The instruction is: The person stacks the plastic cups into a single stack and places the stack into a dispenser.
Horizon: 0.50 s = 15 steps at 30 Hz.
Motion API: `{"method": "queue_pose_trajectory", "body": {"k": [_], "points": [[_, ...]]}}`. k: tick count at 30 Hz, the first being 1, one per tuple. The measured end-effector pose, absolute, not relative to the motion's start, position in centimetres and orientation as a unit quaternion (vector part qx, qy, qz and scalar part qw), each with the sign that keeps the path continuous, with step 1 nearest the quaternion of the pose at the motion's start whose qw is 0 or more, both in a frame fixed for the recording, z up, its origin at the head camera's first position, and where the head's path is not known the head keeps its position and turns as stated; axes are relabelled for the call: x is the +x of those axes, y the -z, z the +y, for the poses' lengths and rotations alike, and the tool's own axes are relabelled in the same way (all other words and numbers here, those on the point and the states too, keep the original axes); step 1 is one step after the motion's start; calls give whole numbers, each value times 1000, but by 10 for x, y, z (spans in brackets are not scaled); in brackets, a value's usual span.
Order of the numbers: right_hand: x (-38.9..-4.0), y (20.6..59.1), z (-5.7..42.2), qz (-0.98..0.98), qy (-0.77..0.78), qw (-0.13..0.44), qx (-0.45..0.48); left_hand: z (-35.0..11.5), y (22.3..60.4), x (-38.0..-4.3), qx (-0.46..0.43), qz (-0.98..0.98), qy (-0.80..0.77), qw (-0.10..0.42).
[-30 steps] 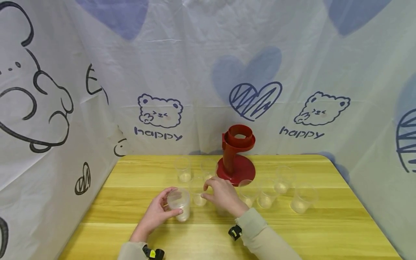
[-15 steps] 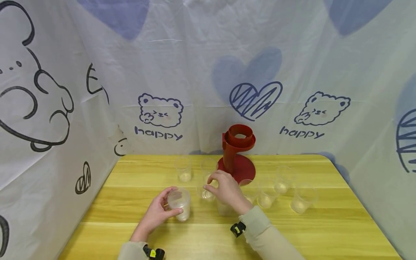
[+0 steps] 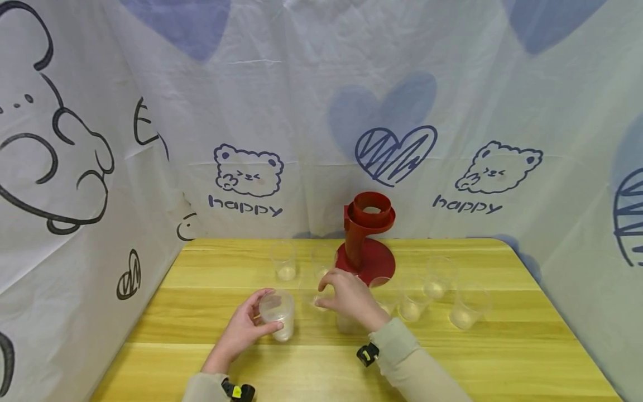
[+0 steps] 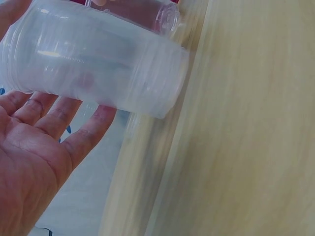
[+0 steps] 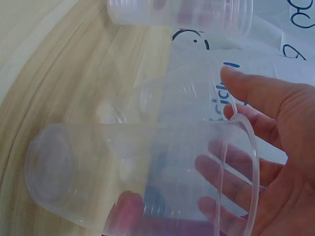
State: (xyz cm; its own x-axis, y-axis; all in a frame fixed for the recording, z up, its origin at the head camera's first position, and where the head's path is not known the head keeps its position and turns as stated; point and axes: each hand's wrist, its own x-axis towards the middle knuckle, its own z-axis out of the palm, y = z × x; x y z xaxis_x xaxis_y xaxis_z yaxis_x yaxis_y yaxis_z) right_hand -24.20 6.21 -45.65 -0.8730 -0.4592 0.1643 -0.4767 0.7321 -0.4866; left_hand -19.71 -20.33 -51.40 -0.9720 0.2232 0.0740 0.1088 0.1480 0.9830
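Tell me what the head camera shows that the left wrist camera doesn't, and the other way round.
Only the head view: the beige sleeves, the whole red stand and the two bear drawings with "happy" under them.
Only the left wrist view: the palm of the left hand, seen close up.
Both: that hand holding a stack of clear cups, and the wood-grain table.
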Motion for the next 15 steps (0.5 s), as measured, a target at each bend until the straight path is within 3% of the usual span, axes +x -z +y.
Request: {"method": "queue_pose_trajectory", "body": {"k": [9,15], "points": [[-243,458,62,-931,-257,44,254,-203,516,-197,110,753,-647,47],[-244,456,60,-939,-254,-3,233,-203,515,-197,113,752,-648,48]]}}
